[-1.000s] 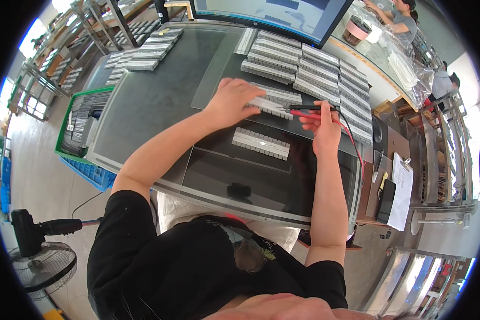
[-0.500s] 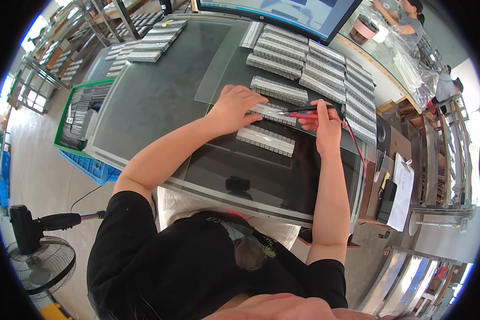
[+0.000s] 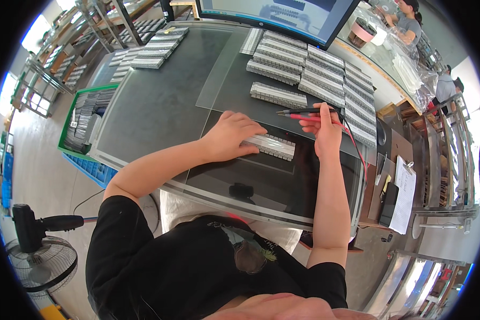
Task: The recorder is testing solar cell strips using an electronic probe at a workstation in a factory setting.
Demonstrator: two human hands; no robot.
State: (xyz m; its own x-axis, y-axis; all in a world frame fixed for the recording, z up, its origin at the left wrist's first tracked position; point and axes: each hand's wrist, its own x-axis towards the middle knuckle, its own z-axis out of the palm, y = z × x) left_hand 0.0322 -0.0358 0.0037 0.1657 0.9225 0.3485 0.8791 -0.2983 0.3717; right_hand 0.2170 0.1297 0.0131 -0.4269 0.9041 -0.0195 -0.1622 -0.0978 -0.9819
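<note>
My left hand (image 3: pixel 233 137) grips the left end of a grey segmented strip (image 3: pixel 276 147) with a shiny pale band along it. The strip lies on the dark tabletop, thumb along its near edge and fingers on the far side. To its right, my right hand (image 3: pixel 326 130) is closed around a black test probe (image 3: pixel 304 111) and a red test probe (image 3: pixel 306 117). Their tips point left, beyond the strip and apart from it. A similar strip (image 3: pixel 278 95) lies farther back on a glass sheet (image 3: pixel 218 90).
Rows of stacked strips (image 3: pixel 322 77) fill the back right, below a monitor (image 3: pixel 282 18). More strips (image 3: pixel 160 48) lie back left. A green crate (image 3: pixel 64 133) of dark pieces stands left. A clipboard (image 3: pixel 404 192) and phone (image 3: pixel 388 204) are at right. A person (image 3: pixel 408 24) works far right.
My left hand has moved nearer, from the middle strip to the front one. The middle strip no longer shows in its former place. The probe tips have come off that strip.
</note>
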